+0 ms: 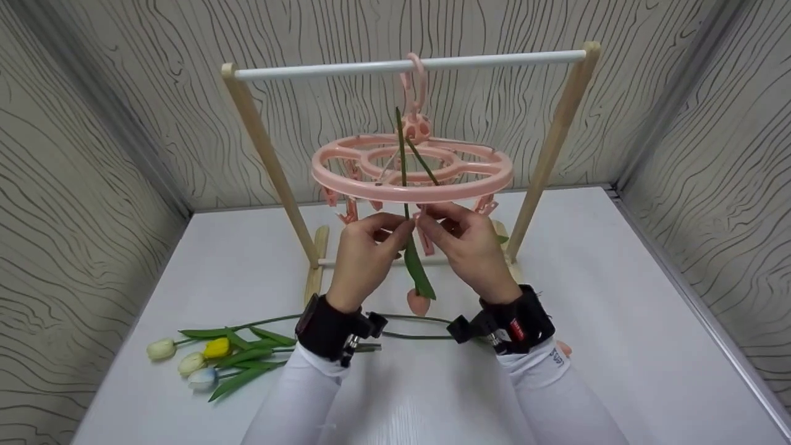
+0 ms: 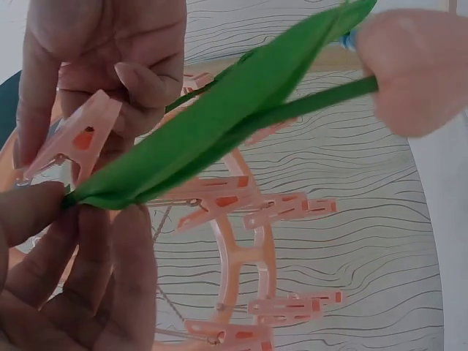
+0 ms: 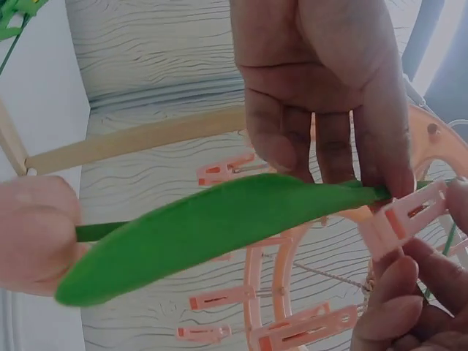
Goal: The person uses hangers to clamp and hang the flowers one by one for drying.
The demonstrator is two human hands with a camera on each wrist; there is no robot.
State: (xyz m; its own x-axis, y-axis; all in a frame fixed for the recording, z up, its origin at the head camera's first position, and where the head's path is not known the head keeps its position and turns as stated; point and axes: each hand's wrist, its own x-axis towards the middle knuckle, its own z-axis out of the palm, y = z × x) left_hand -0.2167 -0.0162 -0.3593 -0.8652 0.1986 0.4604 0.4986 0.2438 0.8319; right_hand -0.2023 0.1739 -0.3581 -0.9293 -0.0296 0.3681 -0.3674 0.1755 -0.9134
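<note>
My left hand (image 1: 366, 256) pinches the green stem of a pink artificial tulip (image 1: 418, 303) between thumb and fingers. The tulip hangs bud down, its long leaf (image 2: 197, 135) beside the stem, whose upper end rises in front of a round pink clip hanger (image 1: 346, 180). My right hand (image 1: 476, 250) pinches a pink clothespin (image 3: 402, 219) below the hanger's front rim, right beside the stem. Whether the clothespin's jaws are around the stem cannot be told. Another green stem (image 1: 423, 162) slants up through the ring; its lower part is hidden behind the right hand.
The hanger hooks over a white rod (image 1: 334, 70) on a wooden stand (image 1: 266, 154). More clothespins (image 1: 350, 210) dangle from the ring. At the table's left lie several tulips, including a yellow one (image 1: 217, 348) and a blue-white one (image 1: 203, 379). Loose stems (image 1: 417, 337) lie between the forearms.
</note>
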